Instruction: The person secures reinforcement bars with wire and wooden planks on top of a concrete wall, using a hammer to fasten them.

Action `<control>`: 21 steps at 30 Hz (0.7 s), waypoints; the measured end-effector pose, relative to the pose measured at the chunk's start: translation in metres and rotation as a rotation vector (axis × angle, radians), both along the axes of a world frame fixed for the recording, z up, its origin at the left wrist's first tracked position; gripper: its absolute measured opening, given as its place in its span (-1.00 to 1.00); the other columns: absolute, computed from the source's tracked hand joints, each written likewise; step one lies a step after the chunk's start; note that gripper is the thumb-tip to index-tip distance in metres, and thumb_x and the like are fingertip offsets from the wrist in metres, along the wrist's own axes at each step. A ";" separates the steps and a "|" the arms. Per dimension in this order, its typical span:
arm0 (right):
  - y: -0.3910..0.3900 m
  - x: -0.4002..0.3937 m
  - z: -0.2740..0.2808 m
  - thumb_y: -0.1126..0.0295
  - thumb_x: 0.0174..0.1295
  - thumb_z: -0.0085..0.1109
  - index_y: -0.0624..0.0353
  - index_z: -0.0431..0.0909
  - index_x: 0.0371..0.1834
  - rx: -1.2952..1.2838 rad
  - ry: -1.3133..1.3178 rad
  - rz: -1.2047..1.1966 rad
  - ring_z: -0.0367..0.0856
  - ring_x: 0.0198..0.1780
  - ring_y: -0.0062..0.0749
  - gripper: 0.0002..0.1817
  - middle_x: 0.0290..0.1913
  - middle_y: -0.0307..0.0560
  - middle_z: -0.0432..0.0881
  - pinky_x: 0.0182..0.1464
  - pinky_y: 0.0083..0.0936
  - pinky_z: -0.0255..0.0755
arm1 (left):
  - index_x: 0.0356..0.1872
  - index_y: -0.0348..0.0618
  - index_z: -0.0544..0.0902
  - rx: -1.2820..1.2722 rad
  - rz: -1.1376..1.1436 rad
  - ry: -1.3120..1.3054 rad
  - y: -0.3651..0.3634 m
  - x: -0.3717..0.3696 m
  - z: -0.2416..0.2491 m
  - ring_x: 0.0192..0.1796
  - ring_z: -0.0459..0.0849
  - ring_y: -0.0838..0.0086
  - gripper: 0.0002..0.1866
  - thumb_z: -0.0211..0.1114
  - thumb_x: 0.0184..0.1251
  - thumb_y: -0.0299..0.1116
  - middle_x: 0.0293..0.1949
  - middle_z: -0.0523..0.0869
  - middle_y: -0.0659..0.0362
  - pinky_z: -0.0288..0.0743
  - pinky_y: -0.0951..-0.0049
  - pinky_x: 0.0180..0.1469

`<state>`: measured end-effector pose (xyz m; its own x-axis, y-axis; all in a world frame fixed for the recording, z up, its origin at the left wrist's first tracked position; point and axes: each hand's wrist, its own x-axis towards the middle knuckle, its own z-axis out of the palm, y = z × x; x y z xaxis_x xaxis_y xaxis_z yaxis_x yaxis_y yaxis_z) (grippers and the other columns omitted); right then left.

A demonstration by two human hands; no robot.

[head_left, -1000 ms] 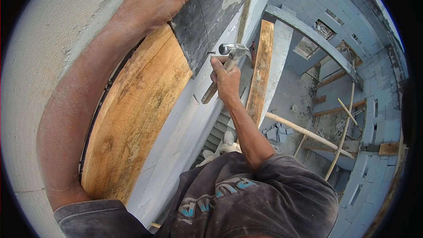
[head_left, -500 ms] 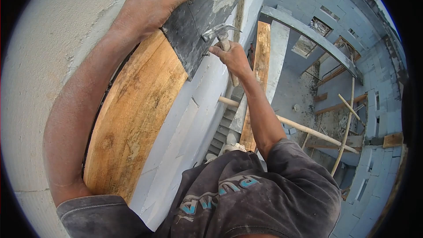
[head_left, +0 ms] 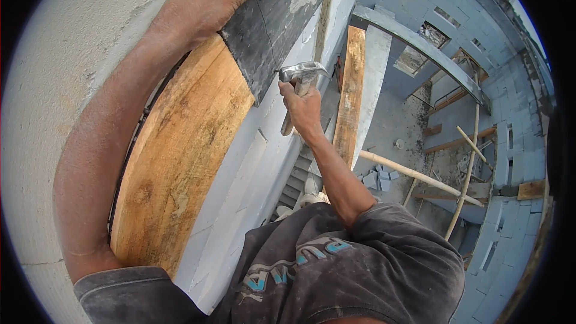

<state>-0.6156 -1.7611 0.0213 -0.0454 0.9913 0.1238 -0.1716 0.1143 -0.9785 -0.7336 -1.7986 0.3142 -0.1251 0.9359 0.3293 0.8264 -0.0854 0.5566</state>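
Tight at the wall. Dark grey flat board (head_left: 270,24) lies against the pale curved wooden plank (head_left: 180,150), pinned at its top edge by the left hand (head_left: 204,0). Right hand (head_left: 303,111) with a steel-headed claw hammer (head_left: 300,75) fills the gap at the board's lower edge. Upright brown timber plank (head_left: 351,90) crowds the right. Open air beyond, down to the block-walled floor (head_left: 402,120).
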 end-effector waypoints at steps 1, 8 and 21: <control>0.001 -0.001 -0.007 0.32 0.29 0.32 0.28 0.59 -0.29 0.005 0.016 0.009 0.36 -0.57 -0.74 -0.78 -0.52 -0.33 0.50 -0.55 -0.67 0.21 | -0.37 -0.30 0.60 -0.021 0.020 0.008 0.001 0.002 0.002 -0.35 0.58 0.47 -0.69 0.36 0.26 -0.20 -0.45 0.64 0.11 0.47 0.39 -0.28; 0.029 0.014 0.005 0.19 0.26 0.33 0.23 0.67 -0.22 -0.034 -0.239 0.059 0.50 -0.41 -0.53 -0.71 -0.47 -0.21 0.60 -0.28 -0.47 0.42 | -0.38 -0.30 0.60 -0.065 0.053 0.007 0.005 0.002 0.003 -0.37 0.57 0.47 -0.69 0.36 0.25 -0.19 -0.46 0.64 0.12 0.46 0.40 -0.31; -0.001 0.006 0.033 0.33 0.28 0.31 0.29 0.65 -0.28 0.019 -0.112 -0.008 0.33 -0.57 -0.73 -0.80 -0.57 -0.37 0.47 -0.52 -0.62 0.21 | -0.35 -0.30 0.60 -0.082 0.087 -0.015 0.004 0.005 0.004 -0.39 0.56 0.48 -0.69 0.34 0.26 -0.20 -0.48 0.63 0.13 0.45 0.42 -0.33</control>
